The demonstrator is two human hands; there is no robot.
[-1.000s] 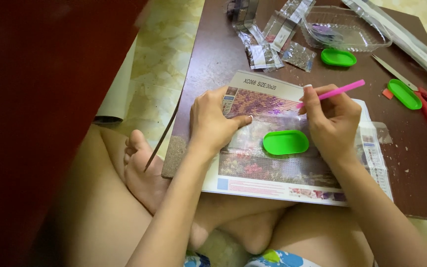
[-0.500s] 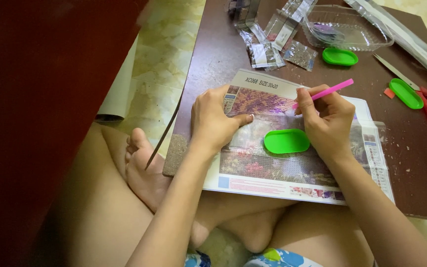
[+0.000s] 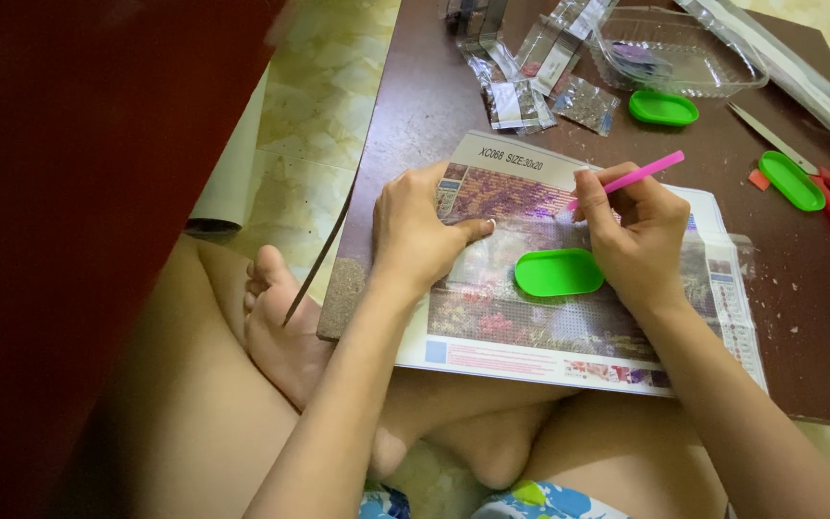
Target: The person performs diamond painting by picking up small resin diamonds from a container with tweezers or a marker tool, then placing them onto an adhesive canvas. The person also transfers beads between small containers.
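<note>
While the left hand (image 3: 417, 231) lies flat, fingers extended, on the printed mosaic canvas sheet (image 3: 569, 327), the right hand (image 3: 631, 235) pinches a slim pink plastic pen (image 3: 638, 175) beside the green oval plastic tray (image 3: 559, 273).

Both arms are seen bare from elbow to wrist; no sleeves, watch, rings or bracelets are seen. The left hand (image 3: 415, 231) and right hand (image 3: 638, 240) are uncovered, with short nails. Legs and feet are bare, no socks or shoes. Patterned shorts (image 3: 540, 502) in blue, white and green are glimpsed at the bottom edge.
</note>
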